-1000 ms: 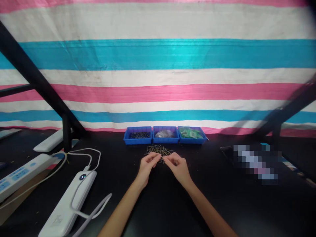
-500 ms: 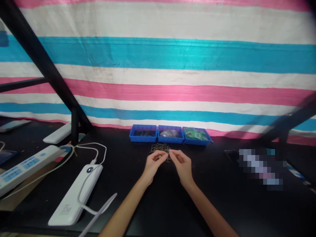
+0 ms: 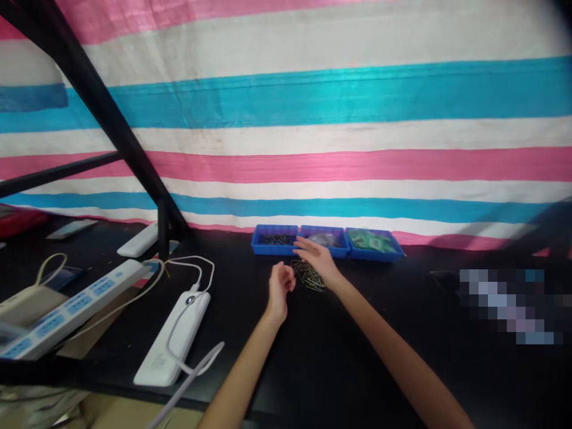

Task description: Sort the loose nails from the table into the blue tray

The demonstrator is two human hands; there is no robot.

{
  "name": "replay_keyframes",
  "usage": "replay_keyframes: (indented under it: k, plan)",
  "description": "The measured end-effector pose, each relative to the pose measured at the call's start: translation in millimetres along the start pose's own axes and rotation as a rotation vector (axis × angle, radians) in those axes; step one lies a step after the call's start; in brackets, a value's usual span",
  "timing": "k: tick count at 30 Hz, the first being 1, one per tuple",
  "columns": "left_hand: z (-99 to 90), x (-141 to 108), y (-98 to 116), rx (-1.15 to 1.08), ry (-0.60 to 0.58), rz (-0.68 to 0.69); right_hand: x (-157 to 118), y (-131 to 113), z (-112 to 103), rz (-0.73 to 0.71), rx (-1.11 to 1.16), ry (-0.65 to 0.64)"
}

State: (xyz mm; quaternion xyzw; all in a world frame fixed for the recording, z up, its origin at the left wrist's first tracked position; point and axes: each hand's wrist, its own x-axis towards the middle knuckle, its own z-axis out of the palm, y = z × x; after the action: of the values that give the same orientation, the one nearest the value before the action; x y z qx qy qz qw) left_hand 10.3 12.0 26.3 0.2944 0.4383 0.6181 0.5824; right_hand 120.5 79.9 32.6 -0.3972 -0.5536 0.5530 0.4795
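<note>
My left hand (image 3: 279,292) is on the near-left side of a loose pile of thin metal screws or nails (image 3: 310,277). Its fingers are curled in, and whatever may be inside them is hidden. Over the pile is my right hand (image 3: 319,259), fingers stretched out towards the left blue bin (image 3: 273,250); nothing shows in them. That bin contains dark screws or nails (image 3: 277,239). Clear plastic bags (image 3: 325,239) fill the middle blue bin (image 3: 342,251), partly behind my right hand. Green packets (image 3: 372,241) lie in the right blue bin (image 3: 379,256).
At left on the black table are a white power bank (image 3: 172,342) with a looping cable (image 3: 196,370) and a power strip (image 3: 80,302). A black frame post (image 3: 111,128) slants in front of the striped sheet (image 3: 313,101). A blurred-out object (image 3: 509,307) lies at right.
My hands, fingertips together over the pile before, are now apart. The right has moved forward to the bins and spread its fingers; the left has curled. The view has turned left.
</note>
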Motion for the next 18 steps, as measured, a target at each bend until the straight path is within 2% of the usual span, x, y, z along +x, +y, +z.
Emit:
replay_keyframes:
  k: [3, 7, 9, 12, 15, 18]
  plan:
    - [5.0, -4, -2, 0.054, -0.101, -0.037, -14, 3, -27, -0.037, -0.159, 0.067]
    - [10.3, -8, -12, 0.144, -0.166, -0.058, -36, 11, -76, -0.034, -0.643, 0.212]
    - [11.0, -8, -17, 0.180, -0.193, -0.065, -45, 18, -93, -0.071, -0.832, 0.277]
    - [9.7, -7, -21, 0.207, -0.201, -0.066, -51, 29, -102, -0.162, -0.951, 0.240]
    - [7.8, -6, -21, 0.223, -0.177, -0.059, -53, 36, -98, -0.242, -0.999, 0.174]
    - [7.1, -6, -21, 0.233, -0.174, -0.056, -53, 36, -93, -0.251, -1.039, 0.204]
